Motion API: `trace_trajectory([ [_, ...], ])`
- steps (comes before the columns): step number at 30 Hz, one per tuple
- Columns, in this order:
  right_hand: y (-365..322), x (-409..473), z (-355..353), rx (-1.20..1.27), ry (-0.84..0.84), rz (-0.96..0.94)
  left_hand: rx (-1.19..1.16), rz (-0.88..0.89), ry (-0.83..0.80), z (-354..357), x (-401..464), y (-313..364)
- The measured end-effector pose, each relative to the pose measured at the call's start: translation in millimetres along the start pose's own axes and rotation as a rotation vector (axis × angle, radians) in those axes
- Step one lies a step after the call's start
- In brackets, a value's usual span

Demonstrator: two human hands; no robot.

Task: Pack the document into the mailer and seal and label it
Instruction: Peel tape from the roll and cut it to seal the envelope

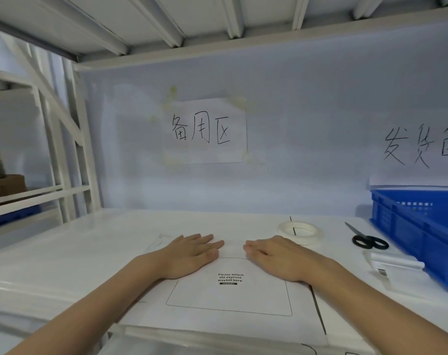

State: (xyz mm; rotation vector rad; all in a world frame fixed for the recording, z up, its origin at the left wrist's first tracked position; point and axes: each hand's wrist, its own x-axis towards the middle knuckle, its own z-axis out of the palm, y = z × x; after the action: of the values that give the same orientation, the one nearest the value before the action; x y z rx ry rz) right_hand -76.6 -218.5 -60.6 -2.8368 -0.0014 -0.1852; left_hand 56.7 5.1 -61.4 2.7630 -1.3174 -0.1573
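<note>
I see the left hand [192, 254] and right hand [279, 256] flat, fingers straight, pressing the mailer [229, 295] — gripping nothing — tape roll [300, 232] just beyond the right fingertips.

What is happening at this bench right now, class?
A person presses both flat hands, the left hand and the right hand, on the far end of a white mailer lying on the table. Its printed waybill box is bare, so no label is on yet. A tape roll, scissors and what looks like a label sheet lie to the right, beside a blue crate.
</note>
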Motion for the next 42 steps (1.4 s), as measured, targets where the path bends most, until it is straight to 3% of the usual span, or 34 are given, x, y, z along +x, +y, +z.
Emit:
trace_trajectory([
  [5,6,3,2,0.039,0.089,-0.062,0.006,-0.04,0.026,1,-10,-18],
  [25,7,-1,3,0.081,0.174,-0.118,-0.016,-0.342,0.171,1,-58,-109],
  [31,3,-2,2,0.047,0.171,-0.113,-0.049,-0.344,0.205,3,-57,-111],
  [37,-10,-12,-7,-0.18,0.223,-0.124,-0.144,-0.332,0.241,3,-59,-109],
  [42,2,-38,-38,-0.122,0.325,0.041,-0.21,-0.285,0.278,3,-57,-107],
])
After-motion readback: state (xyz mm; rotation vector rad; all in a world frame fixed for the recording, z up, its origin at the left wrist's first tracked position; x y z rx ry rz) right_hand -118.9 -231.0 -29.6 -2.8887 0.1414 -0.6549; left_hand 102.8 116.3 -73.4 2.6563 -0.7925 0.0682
